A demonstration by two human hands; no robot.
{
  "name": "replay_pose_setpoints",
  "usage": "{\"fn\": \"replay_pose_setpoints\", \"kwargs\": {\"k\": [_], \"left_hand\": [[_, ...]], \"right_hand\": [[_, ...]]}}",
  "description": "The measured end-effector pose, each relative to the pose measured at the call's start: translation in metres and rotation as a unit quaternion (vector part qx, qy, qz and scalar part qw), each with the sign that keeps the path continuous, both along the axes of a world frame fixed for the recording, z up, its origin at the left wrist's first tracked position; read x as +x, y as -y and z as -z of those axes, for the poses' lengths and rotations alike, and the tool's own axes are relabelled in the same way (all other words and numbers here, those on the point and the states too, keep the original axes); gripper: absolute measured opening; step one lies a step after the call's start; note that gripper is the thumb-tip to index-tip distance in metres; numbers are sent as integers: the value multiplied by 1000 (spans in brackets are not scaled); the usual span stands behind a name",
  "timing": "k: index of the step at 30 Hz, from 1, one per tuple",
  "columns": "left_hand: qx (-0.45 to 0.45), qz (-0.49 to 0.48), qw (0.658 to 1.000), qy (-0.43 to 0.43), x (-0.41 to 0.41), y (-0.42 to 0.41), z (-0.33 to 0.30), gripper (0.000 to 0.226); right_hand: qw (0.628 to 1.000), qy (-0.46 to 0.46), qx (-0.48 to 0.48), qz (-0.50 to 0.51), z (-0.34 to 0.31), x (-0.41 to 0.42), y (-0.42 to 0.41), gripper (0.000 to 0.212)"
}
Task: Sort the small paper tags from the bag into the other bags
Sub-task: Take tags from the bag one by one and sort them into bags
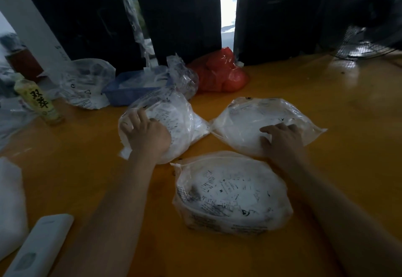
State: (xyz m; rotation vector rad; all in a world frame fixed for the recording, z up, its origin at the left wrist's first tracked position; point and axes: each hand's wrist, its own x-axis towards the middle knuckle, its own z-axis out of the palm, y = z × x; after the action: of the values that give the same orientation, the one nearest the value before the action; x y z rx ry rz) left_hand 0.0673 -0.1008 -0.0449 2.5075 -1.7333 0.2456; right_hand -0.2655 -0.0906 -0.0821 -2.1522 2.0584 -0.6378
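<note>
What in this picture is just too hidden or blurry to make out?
Head view only:
- Print on the paper tags in the near bag: too small, blurred.
- Whether the left hand grips the left bag: fingertips hidden.
- Blue tray contents: covered by crumpled plastic.
- Fan: cut off, blurred.

Packing workshop, yellow worktable [326, 107] (stock bags [87, 83])
</note>
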Motion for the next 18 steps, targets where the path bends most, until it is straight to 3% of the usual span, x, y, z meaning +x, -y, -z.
{"fn": "replay_pose_setpoints", "kwargs": {"k": [4,9,11,15,18], "left_hand": [[10,-21,999,-22,5,7,-2,49],[-20,-32,999,-19,1,-4,-11,46],[-71,-18,997,-9,-7,-16,-16,42],[-254,116,958,-62,-39,-46,-15,34],[-287,242,913,-160,-68,-68,-7,33]], "right_hand": [[998,-46,46,-22,10,3,3,48],[999,-38,-22,-23,10,4,5,24],[999,-12,-51,-5,7,6,3,21],[994,40,-95,41,-5,7,-4,21],[990,79,-119,17,-14,7,-10,18]]}}
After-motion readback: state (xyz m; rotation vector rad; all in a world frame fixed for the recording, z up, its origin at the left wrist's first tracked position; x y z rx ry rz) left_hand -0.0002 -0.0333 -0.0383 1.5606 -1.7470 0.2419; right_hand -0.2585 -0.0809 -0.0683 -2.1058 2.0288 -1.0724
